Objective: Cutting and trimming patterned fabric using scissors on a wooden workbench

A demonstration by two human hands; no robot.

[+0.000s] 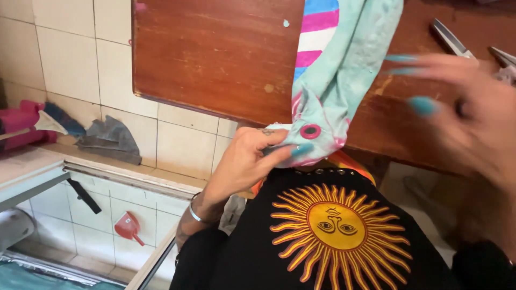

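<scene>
Evidently the left hand [244, 164] pinched the mint fabric strip [344, 80] beside its pink snap button [310, 131], steadying it at the wooden table [215, 59] edge near 12 o'clock. The right hand [473, 118], blurred at 3 o'clock, hovered spread and empty.

The right hand [473, 118] is showing only as a blur. The scissors [454, 40] near the counter's [215, 53] far edge are getting cut off by the picture's top. The cloth [344, 70] is running out there too.
</scene>
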